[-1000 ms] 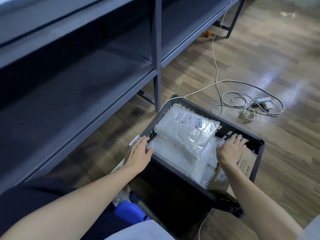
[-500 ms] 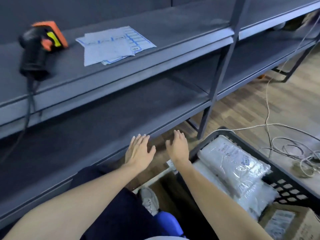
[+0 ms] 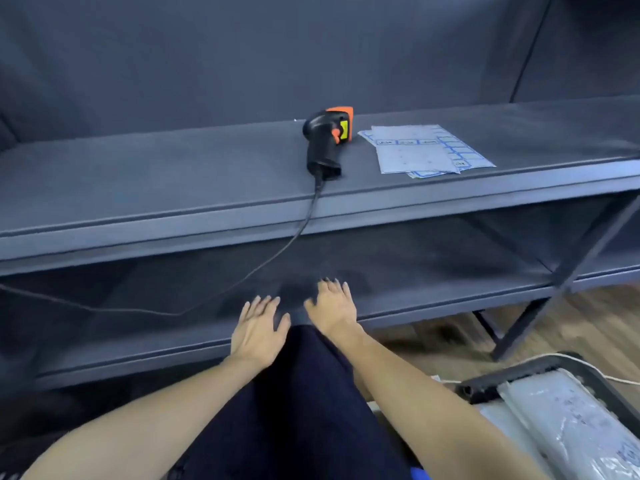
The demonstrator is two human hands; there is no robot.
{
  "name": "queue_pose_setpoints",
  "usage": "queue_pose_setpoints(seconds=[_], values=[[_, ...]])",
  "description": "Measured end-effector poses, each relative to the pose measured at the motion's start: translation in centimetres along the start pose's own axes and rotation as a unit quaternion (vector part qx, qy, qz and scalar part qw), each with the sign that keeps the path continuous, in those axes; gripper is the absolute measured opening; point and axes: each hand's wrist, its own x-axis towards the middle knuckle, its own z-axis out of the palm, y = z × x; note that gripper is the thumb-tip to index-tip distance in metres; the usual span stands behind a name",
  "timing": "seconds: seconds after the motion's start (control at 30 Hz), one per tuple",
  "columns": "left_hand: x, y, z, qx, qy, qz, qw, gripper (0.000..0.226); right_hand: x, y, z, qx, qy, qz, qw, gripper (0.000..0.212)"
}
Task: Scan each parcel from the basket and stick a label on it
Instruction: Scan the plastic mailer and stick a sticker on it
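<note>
Both hands have left the basket, where they lay on its rim and parcels one second ago, and the view has risen from the floor to the shelf. Now the left hand and the right hand are stretched forward side by side in front of the lower shelf board, below the scanner. Their fingers are straight and a little spread, holding nothing. The scanner lies on the upper shelf, with its cable hanging over the edge. The label sheets lie just beside the scanner, to its right. The parcels remain in the basket, far below and to the right of the scanner, at the picture's corner. I judge that no parcel is taken yet, so scanning has not begun; perhaps the person reaches for the scanner first.
</note>
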Motion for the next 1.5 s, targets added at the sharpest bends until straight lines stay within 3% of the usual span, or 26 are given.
queue_pose_setpoints(seconds=[0.3,0.6,0.8,1.03,1.3,1.5], values=[[-5.0,-12.1,-0.8,-0.021,0.021,-0.144,0.989,0.054,0.1,-13.5,6.2,-0.123,-0.132,-0.207,0.962,0.062],[-12.1,-22.5,1.3,-0.055,0.017,-0.286,0.957,0.054,-4.3,-22.1,14.3,-0.142,-0.22,-0.302,0.917,0.066],[-18.0,-26.9,5.8,-0.09,-0.009,-0.378,0.922,0.054,-7.1,-23.9,19.7,-0.16,-0.281,-0.337,0.884,0.063],[-24.5,-27.9,12.5,-0.152,-0.079,-0.488,0.856,0.05,-9.9,-23.6,24.5,-0.214,-0.345,-0.355,0.842,0.063],[-29.9,-29.9,16.6,-0.215,-0.079,-0.574,0.786,0.057,-12.5,-24.1,28.5,-0.242,-0.372,-0.389,0.807,0.06],[-34.0,-34.4,17.7,-0.155,-0.038,-0.616,0.771,0.058,-14.3,-24.3,31.0,-0.232,-0.403,-0.381,0.799,0.059]])
